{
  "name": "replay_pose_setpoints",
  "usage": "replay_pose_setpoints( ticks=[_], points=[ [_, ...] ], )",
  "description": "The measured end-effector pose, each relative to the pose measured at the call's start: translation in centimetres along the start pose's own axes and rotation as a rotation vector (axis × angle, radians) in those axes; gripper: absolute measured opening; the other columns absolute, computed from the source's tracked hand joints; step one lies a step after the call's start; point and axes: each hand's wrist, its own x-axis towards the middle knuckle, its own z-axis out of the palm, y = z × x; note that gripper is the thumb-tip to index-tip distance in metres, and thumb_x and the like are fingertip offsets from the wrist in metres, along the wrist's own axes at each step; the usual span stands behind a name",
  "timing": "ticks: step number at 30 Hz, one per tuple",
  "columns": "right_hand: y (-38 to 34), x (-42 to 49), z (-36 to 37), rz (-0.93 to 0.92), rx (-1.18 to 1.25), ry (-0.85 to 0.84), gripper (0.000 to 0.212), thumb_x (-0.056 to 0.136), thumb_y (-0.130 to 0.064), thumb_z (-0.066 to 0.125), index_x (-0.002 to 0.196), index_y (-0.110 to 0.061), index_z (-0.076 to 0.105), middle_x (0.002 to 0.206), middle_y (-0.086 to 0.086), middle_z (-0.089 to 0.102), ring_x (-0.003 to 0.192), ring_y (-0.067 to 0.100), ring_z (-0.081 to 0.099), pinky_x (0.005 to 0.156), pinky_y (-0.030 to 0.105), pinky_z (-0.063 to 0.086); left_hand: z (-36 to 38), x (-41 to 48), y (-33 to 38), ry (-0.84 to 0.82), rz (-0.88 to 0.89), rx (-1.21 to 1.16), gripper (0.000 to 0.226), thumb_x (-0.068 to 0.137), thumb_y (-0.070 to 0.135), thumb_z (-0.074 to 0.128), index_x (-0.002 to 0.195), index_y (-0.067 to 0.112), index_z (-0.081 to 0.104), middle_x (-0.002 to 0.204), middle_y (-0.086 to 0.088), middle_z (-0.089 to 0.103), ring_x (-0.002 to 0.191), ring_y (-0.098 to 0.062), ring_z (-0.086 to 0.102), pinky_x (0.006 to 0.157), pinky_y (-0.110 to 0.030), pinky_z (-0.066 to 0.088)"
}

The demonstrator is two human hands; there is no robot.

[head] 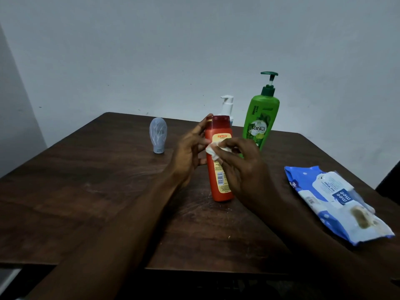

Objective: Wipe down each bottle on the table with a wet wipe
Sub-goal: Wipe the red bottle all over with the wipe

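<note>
The left hand (190,152) clasps the orange bottle (214,169) and the right hand (244,169) pinches the wet wipe (211,149), so a hard rub might tip the bottle.

Left hand (190,148) holds upright orange bottle (219,169); right hand (242,167) presses wipe (213,150) against it

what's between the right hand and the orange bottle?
A crumpled white wet wipe, pinched by the right hand against the orange bottle; the left hand holds that bottle. Head view.
</note>
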Motion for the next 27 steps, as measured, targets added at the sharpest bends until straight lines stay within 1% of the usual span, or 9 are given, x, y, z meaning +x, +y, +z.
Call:
replay_pose_setpoints(
  ticks=[3, 7, 9, 12, 17, 20, 23, 25, 27],
  points=[
    [0.4, 0.2, -0.5, 0.020, 0.030, 0.015, 0.040, 0.083, 0.000, 0.073, 0.123, -0.004, 0.069, 0.117, 0.016, 0.060, 0.111, 0.027, 0.056, 0.094, 0.037, 0.051, 0.0, 0.1, -0.5, -0.060, 0.003, -0.010, 0.073, 0.070, 0.004, 0.048, 0.139, 0.025, 0.049, 0.128, -0.002, 0.066, 0.104, -0.020, 0.067, 0.074, -0.032, 0.060],
    [0.6, 1.9, -1.3, 0.036, 0.064, 0.084, 0.033, 0.087, -0.002, 0.070, 0.120, -0.004, 0.070, 0.111, 0.017, 0.061, 0.106, 0.026, 0.058, 0.092, 0.028, 0.049, -0.1, -0.3, -0.6, -0.130, 0.017, 0.092, 0.081, 0.074, -0.007, 0.055, 0.144, 0.031, 0.043, 0.132, 0.009, 0.066, 0.114, -0.014, 0.066, 0.084, -0.035, 0.059],
    [0.7, 3.3, -1.7, 0.046, 0.040, 0.120, 0.031, 0.088, -0.004, 0.069, 0.118, -0.005, 0.071, 0.108, 0.017, 0.061, 0.103, 0.026, 0.059, 0.091, 0.021, 0.044, 0.2, -0.4, -0.7, -0.142, 0.037, 0.162, 0.085, 0.080, -0.017, 0.063, 0.150, 0.026, 0.040, 0.140, 0.001, 0.061, 0.121, -0.019, 0.065, 0.092, -0.040, 0.058],
    [0.8, 5.4, -2.1, 0.037, 0.014, 0.138, 0.025, 0.088, -0.006, 0.070, 0.113, -0.005, 0.074, 0.103, 0.013, 0.062, 0.099, 0.025, 0.059, 0.087, 0.017, 0.040, 0.3, -0.3, -0.8, -0.117, 0.055, 0.228, 0.084, 0.081, -0.015, 0.069, 0.153, 0.017, 0.037, 0.142, -0.006, 0.059, 0.124, -0.022, 0.064, 0.099, -0.043, 0.055],
    [0.2, 6.8, -1.9, 0.061, -0.014, 0.131, 0.019, 0.087, -0.011, 0.069, 0.104, -0.008, 0.077, 0.100, 0.008, 0.060, 0.099, 0.021, 0.057, 0.080, 0.017, 0.039, 0.5, -0.5, -0.6, -0.078, 0.065, 0.256, 0.083, 0.080, -0.013, 0.071, 0.150, 0.017, 0.038, 0.137, 0.000, 0.062, 0.121, -0.014, 0.065, 0.094, -0.033, 0.057],
    [-0.7, 5.9, -1.8, 0.037, -0.050, 0.080, 0.021, 0.088, -0.012, 0.066, 0.106, -0.007, 0.076, 0.102, 0.010, 0.058, 0.099, 0.022, 0.056, 0.077, 0.028, 0.048, 0.4, -0.6, -0.6, -0.080, 0.087, 0.254, 0.070, 0.082, -0.016, 0.067, 0.143, 0.013, 0.047, 0.133, -0.006, 0.066, 0.120, -0.020, 0.066, 0.096, -0.037, 0.056],
    [-1.0, 4.3, -1.5, -0.003, -0.084, 0.024, 0.022, 0.086, -0.013, 0.065, 0.105, -0.007, 0.075, 0.102, 0.014, 0.058, 0.097, 0.027, 0.057, 0.077, 0.039, 0.052, 0.5, -0.6, -0.7, -0.068, 0.099, 0.263, 0.072, 0.086, -0.020, 0.061, 0.144, 0.019, 0.046, 0.126, -0.003, 0.070, 0.117, -0.018, 0.068, 0.090, -0.032, 0.058],
    [-0.8, 3.7, -1.6, 0.005, -0.064, 0.021, 0.022, 0.086, -0.011, 0.067, 0.106, -0.007, 0.075, 0.102, 0.014, 0.058, 0.097, 0.027, 0.057, 0.079, 0.034, 0.051, 0.4, -0.6, -0.6, -0.072, 0.093, 0.267, 0.073, 0.085, -0.018, 0.063, 0.141, 0.026, 0.046, 0.126, 0.000, 0.069, 0.116, -0.016, 0.068, 0.089, -0.031, 0.059],
    [-0.3, 3.9, -2.2, 0.035, -0.047, 0.062, 0.022, 0.087, -0.007, 0.071, 0.108, -0.006, 0.075, 0.101, 0.014, 0.059, 0.095, 0.023, 0.058, 0.083, 0.019, 0.044, 0.4, -0.5, -0.5, -0.086, 0.080, 0.289, 0.068, 0.082, -0.013, 0.068, 0.135, 0.025, 0.051, 0.126, -0.003, 0.069, 0.116, -0.016, 0.068, 0.092, -0.035, 0.059]
  ],
)
